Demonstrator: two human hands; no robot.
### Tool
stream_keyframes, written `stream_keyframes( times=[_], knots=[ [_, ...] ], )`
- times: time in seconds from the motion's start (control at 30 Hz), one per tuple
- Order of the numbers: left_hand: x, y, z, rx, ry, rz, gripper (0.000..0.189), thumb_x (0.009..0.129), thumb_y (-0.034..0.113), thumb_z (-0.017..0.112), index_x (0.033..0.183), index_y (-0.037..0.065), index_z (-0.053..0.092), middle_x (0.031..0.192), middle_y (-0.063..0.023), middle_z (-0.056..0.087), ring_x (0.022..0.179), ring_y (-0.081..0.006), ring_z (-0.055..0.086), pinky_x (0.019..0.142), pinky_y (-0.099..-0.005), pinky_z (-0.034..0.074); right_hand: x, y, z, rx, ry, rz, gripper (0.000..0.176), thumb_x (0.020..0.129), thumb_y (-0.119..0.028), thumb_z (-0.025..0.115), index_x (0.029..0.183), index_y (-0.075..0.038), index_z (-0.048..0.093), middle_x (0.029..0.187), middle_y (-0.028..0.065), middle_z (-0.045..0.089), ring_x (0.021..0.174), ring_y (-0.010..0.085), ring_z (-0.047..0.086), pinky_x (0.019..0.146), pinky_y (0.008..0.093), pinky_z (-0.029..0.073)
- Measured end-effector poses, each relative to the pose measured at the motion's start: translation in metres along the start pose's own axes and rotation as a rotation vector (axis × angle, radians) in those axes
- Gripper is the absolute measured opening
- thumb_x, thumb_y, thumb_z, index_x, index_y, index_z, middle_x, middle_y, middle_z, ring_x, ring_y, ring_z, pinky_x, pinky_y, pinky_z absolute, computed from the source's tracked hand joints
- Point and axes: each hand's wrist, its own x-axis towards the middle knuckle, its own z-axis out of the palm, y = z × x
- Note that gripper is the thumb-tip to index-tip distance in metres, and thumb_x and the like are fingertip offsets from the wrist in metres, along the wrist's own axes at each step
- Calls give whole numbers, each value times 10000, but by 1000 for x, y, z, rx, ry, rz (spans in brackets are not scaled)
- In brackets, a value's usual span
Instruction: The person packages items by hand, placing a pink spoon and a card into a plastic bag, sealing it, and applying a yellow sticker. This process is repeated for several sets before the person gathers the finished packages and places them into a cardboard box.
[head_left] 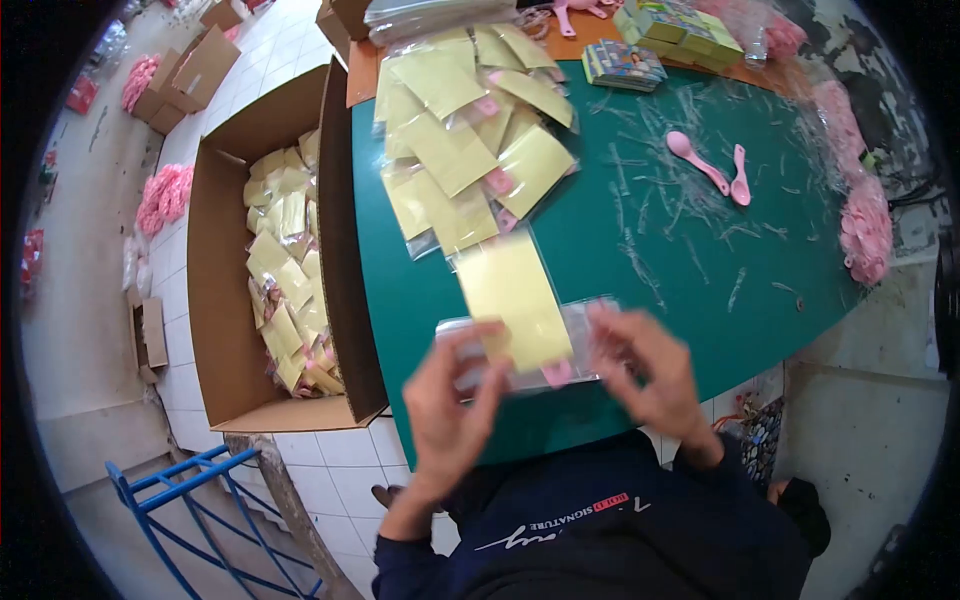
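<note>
A yellow card in a clear packet (515, 300) lies slanted at the front of the green table, slightly blurred, with a pink piece (556, 373) showing at its lower end. Beneath it spreads clear plastic bagging (582, 340). My left hand (450, 400) is at the packet's left edge, thumb and forefinger apart, fingertips touching or very near the card. Over the right end of the plastic is my right hand (650, 375), smeared by motion, its fingers bent and apart from the thumb. Just beyond the packet rises a heap of similar yellow packets (450, 150).
Left of the table stands a deep cardboard box (345, 250) holding many yellow packets. Two pink spoons (697, 160) and plastic scraps lie on the green tabletop (570, 230). Card stacks (622, 66) sit at the back, bagged pink pieces (865, 230) along the right edge.
</note>
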Motion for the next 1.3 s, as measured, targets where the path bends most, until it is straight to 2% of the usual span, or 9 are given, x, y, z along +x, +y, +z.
stream_keyframes(
  times=[0.1, 0.2, 0.27, 0.33, 0.63, 0.93, 1.03, 1.17, 1.3],
  knots=[
    [65, 13, -15, 203, 69, 131, 298, 834, 28, 601, 1121, 1, 523, 1045, -153, 596, 885, -254, 641, 737, -330, 535, 53, 24, -67, -424, 97, -80, 243, 787, -23, 567, 1025, -17, 616, 932, 118, 618, 788, 210, 591, 718, 312, 479],
    [81, 6, -22, 855, 192, 487, 344, 813, 67, 634, 1138, 35, 524, 1082, -144, 570, 954, -245, 603, 770, -331, 501, 104, 100, -159, -849, 265, -27, 194, 783, -91, 595, 964, -30, 634, 935, 147, 627, 827, 303, 597, 756, 361, 470],
    [70, 3, -8, 492, -90, 294, 337, 790, 107, 655, 1106, 51, 553, 1092, -137, 546, 1002, -297, 566, 802, -375, 479, 113, 117, -188, -1016, 178, 113, 186, 774, -130, 618, 935, -39, 637, 930, 135, 626, 843, 318, 585, 748, 380, 462],
    [58, -14, 10, 535, -266, 389, 322, 775, 111, 666, 1078, 56, 574, 1088, -136, 546, 982, -300, 554, 804, -362, 475, 118, 132, -195, -1126, 121, 144, 187, 763, -170, 640, 906, -49, 639, 933, 122, 623, 877, 315, 572, 746, 403, 447],
    [57, -40, 46, 550, -334, 474, 254, 743, 93, 661, 981, 53, 580, 911, -104, 550, 864, -278, 547, 754, -384, 436, 120, 135, -182, -1306, 207, 95, 158, 763, -207, 637, 843, -74, 606, 978, 112, 582, 965, 294, 533, 733, 457, 392],
    [59, -40, 41, 555, -289, 578, 171, 763, 90, 655, 917, 110, 583, 800, -22, 575, 765, -199, 569, 699, -326, 404, 120, 139, -187, -1218, 222, 99, 126, 806, -166, 575, 889, -72, 581, 963, 115, 558, 949, 302, 523, 748, 446, 409],
    [56, -30, 33, 602, -252, 592, 134, 771, 113, 659, 881, 104, 584, 799, -23, 616, 763, -215, 598, 707, -335, 426, 116, 125, -206, -961, 414, -206, 142, 849, -167, 560, 925, -48, 574, 948, 111, 573, 905, 265, 559, 747, 395, 439],
    [58, -22, 22, 458, -261, 420, 123, 782, 130, 661, 862, 86, 579, 849, -33, 662, 771, -245, 628, 708, -351, 465, 76, 28, -146, -471, 601, -150, 195, 899, -168, 560, 1009, -8, 579, 874, 80, 618, 749, 139, 572, 703, 265, 459],
    [59, -27, 20, 447, -327, 415, 142, 793, 103, 648, 886, 55, 552, 896, -67, 676, 781, -252, 646, 753, -357, 487, 33, 1, -86, -333, 208, -161, 116, 804, -42, 641, 912, 1, 631, 811, 57, 619, 700, 95, 556, 642, 222, 444]
  ],
)
